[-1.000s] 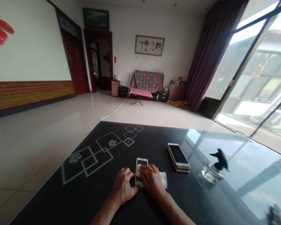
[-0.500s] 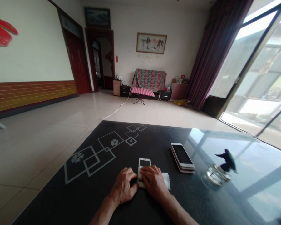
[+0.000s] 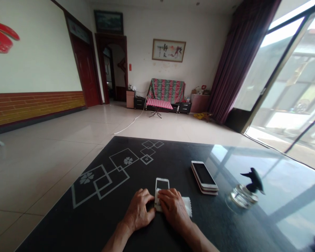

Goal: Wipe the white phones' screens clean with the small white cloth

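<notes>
A white smartphone (image 3: 162, 183) lies face up on the dark glossy table, its top end pointing away from me. My left hand (image 3: 139, 210) is closed at its left edge, thumb and fingers gripping the side. Across the lower screen rests my right hand (image 3: 175, 209), fingers bent together over a white cleaning cloth (image 3: 187, 205). The cloth's zigzag edge sticks out to the right of that hand, and the rest is mostly hidden under the fingers. The phone's lower right part is covered too.
Right of my hands, a white phone (image 3: 205, 174) lies stacked on another. Farther right stands a clear spray bottle (image 3: 243, 196) with a black trigger head. A line pattern (image 3: 111, 175) decorates the table's left side. Beyond are tiled floor and a small checked table (image 3: 159, 103).
My right hand has slid slightly toward me over the screen with the cloth. My left hand keeps its hold on the phone's edge. The view has shifted a little.
</notes>
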The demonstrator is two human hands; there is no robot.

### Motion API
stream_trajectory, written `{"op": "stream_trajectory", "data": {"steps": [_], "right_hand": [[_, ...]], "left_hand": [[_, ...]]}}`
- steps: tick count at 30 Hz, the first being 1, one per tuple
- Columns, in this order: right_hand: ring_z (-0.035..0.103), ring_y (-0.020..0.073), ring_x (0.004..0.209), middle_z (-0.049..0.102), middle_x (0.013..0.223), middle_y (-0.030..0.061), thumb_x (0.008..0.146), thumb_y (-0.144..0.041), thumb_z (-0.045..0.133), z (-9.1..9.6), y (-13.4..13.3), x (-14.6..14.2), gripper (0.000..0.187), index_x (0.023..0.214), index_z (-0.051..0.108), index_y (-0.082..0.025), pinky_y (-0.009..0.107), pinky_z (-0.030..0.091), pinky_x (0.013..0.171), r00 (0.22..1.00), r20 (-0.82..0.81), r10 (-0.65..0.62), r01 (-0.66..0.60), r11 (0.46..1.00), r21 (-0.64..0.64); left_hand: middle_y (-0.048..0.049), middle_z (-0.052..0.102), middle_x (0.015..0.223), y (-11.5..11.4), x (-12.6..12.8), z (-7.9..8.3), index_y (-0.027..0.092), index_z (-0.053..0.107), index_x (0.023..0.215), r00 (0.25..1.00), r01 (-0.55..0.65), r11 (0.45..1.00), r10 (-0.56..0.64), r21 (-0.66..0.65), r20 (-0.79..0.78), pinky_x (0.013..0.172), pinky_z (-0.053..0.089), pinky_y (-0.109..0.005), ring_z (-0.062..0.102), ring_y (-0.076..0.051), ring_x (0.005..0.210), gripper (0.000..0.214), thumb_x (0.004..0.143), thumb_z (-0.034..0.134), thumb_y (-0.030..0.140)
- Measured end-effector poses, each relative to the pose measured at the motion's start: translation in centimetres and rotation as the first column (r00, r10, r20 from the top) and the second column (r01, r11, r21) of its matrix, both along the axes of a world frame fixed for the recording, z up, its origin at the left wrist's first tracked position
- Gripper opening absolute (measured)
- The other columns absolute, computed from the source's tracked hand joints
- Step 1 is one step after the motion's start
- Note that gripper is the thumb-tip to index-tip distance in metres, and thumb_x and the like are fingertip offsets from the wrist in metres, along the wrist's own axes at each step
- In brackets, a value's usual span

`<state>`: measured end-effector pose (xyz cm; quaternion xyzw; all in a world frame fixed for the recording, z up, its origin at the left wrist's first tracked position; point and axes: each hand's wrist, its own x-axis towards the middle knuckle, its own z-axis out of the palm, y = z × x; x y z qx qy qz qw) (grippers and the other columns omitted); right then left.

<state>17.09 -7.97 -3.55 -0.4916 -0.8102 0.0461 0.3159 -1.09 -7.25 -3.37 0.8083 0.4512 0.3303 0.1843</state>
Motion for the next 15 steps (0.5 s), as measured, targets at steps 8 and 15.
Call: {"op": "stream_trajectory", "data": {"steps": [8,15], "right_hand": [[0.059,0.0240,0.090,0.069,0.104,-0.0041,0.087,-0.029,0.052,-0.3,-2.2,0.1,0.027,0.105,0.066,-0.043,0.041,0.049,0.077,0.995,-0.090,0.049,-0.052,0.998,-0.028],[0.058,0.0226,0.094,0.070,0.104,-0.0002,0.085,-0.021,0.055,0.8,2.0,0.0,0.020,0.094,0.071,-0.030,0.039,0.044,0.083,0.999,-0.027,0.022,-0.023,0.998,-0.051]], "left_hand": [[-0.0073,0.059,0.076,0.2,0.3,-1.3,0.029,0.064,0.081,0.999,-0.034,0.997,0.030,0.074,0.045,0.072,0.045,-0.040,0.054,-0.024,0.076,0.031,0.054,0.061,0.013],[-0.0082,0.059,0.077,0.2,0.3,-1.1,0.028,0.063,0.077,0.998,-0.038,0.997,0.035,0.061,0.052,0.075,0.045,-0.042,0.054,-0.025,0.076,0.023,0.057,0.064,0.017]]}}
